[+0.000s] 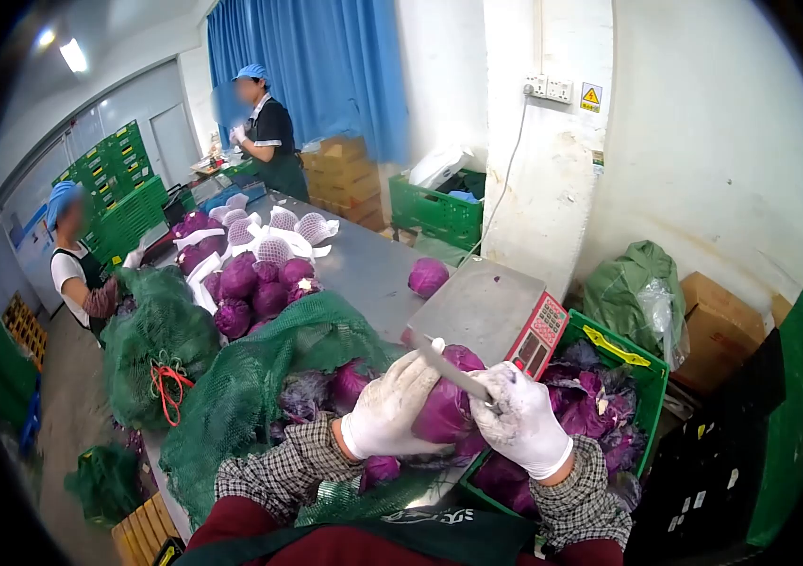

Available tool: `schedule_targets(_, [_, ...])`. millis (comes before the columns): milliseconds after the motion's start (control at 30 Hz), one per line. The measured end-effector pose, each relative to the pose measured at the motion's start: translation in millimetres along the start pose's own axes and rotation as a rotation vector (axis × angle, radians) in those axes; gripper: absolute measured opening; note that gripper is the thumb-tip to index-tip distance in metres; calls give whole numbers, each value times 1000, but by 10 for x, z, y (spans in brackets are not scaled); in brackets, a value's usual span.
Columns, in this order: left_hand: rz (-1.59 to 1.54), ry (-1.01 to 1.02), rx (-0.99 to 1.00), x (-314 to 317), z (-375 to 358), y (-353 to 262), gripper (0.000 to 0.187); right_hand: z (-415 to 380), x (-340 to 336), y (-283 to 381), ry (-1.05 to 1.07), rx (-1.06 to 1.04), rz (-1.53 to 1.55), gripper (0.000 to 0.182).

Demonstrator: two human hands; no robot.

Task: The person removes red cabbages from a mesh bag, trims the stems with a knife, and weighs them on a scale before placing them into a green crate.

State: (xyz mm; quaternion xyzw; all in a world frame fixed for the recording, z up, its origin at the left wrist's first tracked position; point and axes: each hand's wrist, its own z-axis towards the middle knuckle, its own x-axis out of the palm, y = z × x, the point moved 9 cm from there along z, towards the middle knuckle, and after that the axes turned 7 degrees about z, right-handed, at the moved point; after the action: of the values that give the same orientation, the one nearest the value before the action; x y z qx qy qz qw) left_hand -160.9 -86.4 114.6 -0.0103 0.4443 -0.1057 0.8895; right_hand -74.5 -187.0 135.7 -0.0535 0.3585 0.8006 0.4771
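Observation:
My left hand [392, 406], in a soiled white glove, is wrapped round the left side of a purple cabbage [446, 410]. My right hand [522, 415], gloved too, grips the handle of a knife [453, 371] at the cabbage's right side. The blade points up and left across the cabbage's top, near my left fingers. Under and beside my left hand, more cabbages [350, 382] lie in an open green net bag [241, 377]. To the right, a green crate [652, 377] holds purple leaves [590, 401].
A scale [486, 307] with a red keypad stands ahead, a single cabbage [428, 277] beside it. Cabbages [239, 276], some in white foam nets, are piled farther left. Two people in blue caps stand across the table [364, 274]. A full net bag [158, 330] is at left.

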Motion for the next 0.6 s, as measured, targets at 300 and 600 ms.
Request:
schedule_targets(300, [-174,-172,-454,496,105,1005,113,-955,-451,-1189,-414,706,709,11])
schedule_targets(600, [32,37,-554,1770,583,1936,117,-1737,-247,-1525,-312,959,366,41])
